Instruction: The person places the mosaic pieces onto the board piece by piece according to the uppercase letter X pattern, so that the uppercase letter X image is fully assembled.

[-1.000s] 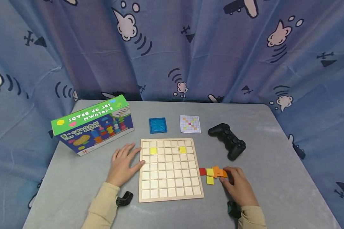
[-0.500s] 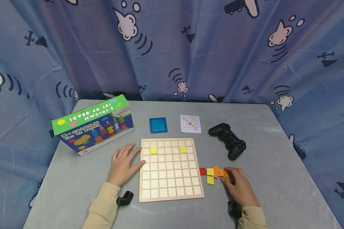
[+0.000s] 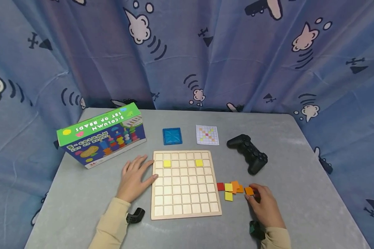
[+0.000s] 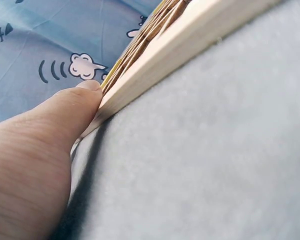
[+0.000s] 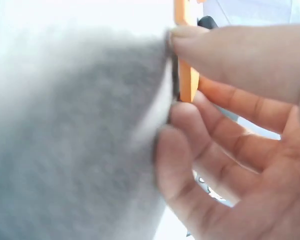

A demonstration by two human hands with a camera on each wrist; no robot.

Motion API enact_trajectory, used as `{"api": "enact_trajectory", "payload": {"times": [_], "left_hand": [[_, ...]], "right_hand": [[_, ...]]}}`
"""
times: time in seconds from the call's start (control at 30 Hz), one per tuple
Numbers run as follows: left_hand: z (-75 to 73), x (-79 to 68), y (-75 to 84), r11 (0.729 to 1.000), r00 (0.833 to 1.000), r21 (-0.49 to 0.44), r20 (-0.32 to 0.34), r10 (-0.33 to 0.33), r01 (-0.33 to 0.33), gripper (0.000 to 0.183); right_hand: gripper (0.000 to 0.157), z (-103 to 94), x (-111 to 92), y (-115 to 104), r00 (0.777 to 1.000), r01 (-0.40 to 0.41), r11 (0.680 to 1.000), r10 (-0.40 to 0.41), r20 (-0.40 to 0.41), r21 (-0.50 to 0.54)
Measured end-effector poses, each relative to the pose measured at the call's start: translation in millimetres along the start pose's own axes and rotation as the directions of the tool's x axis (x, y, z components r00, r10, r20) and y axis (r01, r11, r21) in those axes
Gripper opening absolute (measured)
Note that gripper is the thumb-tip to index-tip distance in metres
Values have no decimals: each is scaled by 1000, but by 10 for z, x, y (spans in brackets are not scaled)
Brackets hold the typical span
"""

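Note:
A wooden grid board point(image 3: 186, 217) lies in the middle of the table, with two yellow tiles point(image 3: 167, 163) in its second row from the far side. My left hand point(image 3: 134, 181) rests at the board's left edge, fingers spread and thumb against the frame. In the left wrist view the thumb touches the board's wooden side point(image 4: 155, 65). Right of the board, my right hand point(image 3: 266, 205) pinches an orange square tile point(image 3: 249, 191) between thumb and fingers. That tile point(image 5: 188, 82) stands out orange beside the thumb in the right wrist view.
Loose tiles lie by the board's right edge: a red one point(image 3: 220, 186), two yellow point(image 3: 229, 196) and several orange point(image 3: 235, 185). Behind stand a blue square tray point(image 3: 172, 136), a pattern card point(image 3: 207, 135), a black game controller point(image 3: 248, 154) and a bead-set box point(image 3: 103, 136).
My right hand has drawn one orange tile a little to the right, away from the small pile. The left hand and the board have stayed in place.

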State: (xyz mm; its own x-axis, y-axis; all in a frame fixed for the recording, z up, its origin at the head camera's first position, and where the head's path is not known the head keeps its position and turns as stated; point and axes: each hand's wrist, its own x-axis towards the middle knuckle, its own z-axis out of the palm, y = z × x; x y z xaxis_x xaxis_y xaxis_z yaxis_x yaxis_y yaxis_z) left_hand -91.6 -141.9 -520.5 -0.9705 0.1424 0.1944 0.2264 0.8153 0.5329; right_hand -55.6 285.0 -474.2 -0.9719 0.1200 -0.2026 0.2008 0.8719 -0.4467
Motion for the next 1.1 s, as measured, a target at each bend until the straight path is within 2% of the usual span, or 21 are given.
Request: {"api": "enact_trajectory", "payload": {"times": [0.23,0.37,0.5,0.63,0.8,0.93,1.1], "left_hand": [[4,-6,-15,1000,1000,0,-1,-5,5,59],[7,-7,-25,1000,1000,5,-6,-7,7,59],[14,-3,-31,1000,1000,12,-6,-6,6,59],[16,4,-23,1000,1000,9,-1,-4,4,59],[10,2,-12,1000,1000,5,3,-6,6,59],[7,3,-12,1000,1000,5,2,-5,5,59],[14,2,-24,1000,1000,8,3,-5,5,59]], "right_hand": [[44,-105,-1,-24,999,33,999,-33,-29,-8],[45,-165,34,-99,994,99,995,-98,-56,14],[43,-235,102,-203,971,217,976,-212,-111,36],[38,-287,166,-323,918,366,930,-356,-176,28],[40,-338,261,-542,824,536,844,-523,-217,1],[43,-349,343,-726,760,632,775,-619,-200,5],[40,-248,424,-947,710,701,711,-690,-139,55]]}}
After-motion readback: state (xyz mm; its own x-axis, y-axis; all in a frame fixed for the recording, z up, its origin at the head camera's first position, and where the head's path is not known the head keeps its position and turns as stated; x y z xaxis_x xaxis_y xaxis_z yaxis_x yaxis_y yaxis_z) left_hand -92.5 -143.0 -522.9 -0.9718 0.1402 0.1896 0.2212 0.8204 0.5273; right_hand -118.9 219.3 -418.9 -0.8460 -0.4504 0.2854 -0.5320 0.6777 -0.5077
